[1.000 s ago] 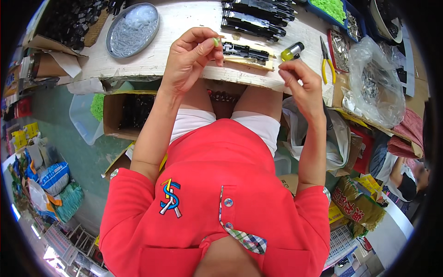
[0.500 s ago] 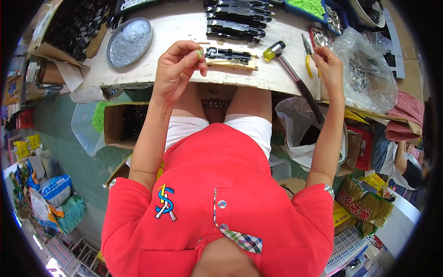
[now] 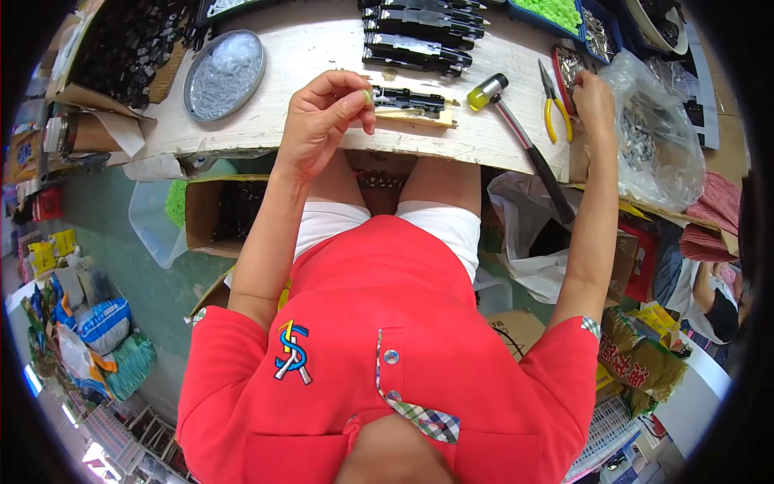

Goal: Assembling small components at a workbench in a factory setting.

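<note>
Between thumb and forefinger, my left hand (image 3: 318, 121) pinches a small light-green piece (image 3: 368, 96). Right beside it lies a black metal-looking assembly (image 3: 409, 99) on a pale wooden block (image 3: 419, 119), near the table's front edge. My right hand (image 3: 595, 105) reaches into a small red tray (image 3: 558, 58) of small shiny metal parts; its fingers are bunched together, and whatever they hold is hidden. Yellow-handled pliers (image 3: 555, 117) lie just left of that hand. A hammer (image 3: 516, 127) with a yellow-and-black head rests between the block and the pliers, its handle overhanging the edge.
Several black assemblies (image 3: 419, 56) lie in a row at the back. A round grey dish (image 3: 211, 111) of whitish grease-like stuff and a carton of black parts (image 3: 121, 56) stand left. At right are a blue bin of green pieces (image 3: 548, 14) and a clear plastic bag (image 3: 657, 153).
My right hand has moved from above the pliers up and right into the red tray. My left hand keeps its pinch on the green piece, shifted slightly right in the picture.
</note>
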{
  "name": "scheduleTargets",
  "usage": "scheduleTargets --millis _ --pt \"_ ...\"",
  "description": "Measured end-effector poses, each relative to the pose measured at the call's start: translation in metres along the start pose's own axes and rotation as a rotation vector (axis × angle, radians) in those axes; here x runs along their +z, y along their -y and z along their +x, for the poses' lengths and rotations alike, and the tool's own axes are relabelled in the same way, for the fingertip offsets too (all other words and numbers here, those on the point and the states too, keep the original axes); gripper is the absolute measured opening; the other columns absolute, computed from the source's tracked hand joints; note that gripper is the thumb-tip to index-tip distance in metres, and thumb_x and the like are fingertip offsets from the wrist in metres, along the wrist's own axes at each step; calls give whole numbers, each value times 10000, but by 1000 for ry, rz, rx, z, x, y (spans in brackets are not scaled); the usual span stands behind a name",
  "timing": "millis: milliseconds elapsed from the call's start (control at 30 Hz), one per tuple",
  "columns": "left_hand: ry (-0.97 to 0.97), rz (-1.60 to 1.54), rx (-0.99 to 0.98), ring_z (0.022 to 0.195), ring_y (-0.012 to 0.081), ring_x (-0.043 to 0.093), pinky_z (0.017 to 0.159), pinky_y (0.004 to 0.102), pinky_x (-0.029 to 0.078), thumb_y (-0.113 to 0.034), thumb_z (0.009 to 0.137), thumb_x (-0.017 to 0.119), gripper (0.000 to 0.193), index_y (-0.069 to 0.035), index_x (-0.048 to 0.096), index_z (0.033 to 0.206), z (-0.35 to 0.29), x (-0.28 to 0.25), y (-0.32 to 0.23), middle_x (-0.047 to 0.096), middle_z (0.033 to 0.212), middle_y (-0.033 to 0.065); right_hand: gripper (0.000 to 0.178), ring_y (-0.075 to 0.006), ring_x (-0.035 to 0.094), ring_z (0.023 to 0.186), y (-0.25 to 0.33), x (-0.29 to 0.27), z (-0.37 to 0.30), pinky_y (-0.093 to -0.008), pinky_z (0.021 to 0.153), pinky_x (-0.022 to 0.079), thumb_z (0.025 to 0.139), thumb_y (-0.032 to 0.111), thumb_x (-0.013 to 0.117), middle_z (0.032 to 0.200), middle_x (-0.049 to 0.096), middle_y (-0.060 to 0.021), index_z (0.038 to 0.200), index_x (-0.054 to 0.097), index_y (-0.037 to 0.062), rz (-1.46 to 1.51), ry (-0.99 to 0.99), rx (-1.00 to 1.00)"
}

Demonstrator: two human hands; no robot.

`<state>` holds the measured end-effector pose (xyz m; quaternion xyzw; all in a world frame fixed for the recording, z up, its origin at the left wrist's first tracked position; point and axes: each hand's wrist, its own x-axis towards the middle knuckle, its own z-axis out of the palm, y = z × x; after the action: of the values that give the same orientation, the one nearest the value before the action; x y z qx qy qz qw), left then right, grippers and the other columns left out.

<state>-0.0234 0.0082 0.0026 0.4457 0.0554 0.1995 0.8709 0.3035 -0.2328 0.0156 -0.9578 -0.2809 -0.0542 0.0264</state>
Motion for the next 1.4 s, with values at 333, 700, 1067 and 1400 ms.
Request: scheduleTargets --millis 333,700,1067,1400 --pt "-21 7 13 688 154 598 627 266 505 36 807 584 102 -6 579 900 -17 20 19 597 850 77 111 -40 503 591 63 -42 -69 -185 514 387 842 95 558 737 581 2 911 619 32 1301 91 27" --pt "52 -21 63 745 165 605 655 264 525 41 796 600 107 4 577 894 -31 33 21 559 902 90 89 -16 425 594 173 -49 -135 -160 514 336 856 131 588 732 515 58 894 577 51 1733 733 -129" --pt "75 -10 88 751 163 603 659 264 525 35 799 600 105 2 574 895 -34 29 21 556 906 91 76 -18 411 584 179 -50 -134 -157 509 322 861 128 575 730 506 55 876 566 55 1693 724 -131" --pt "46 189 141 761 151 602 673 248 516 51 805 582 97 18 600 894 -34 28 12 582 879 90 60 -31 429 591 188 -46 -135 -174 518 341 869 95 543 709 508 46 868 582 49 1677 820 -104"
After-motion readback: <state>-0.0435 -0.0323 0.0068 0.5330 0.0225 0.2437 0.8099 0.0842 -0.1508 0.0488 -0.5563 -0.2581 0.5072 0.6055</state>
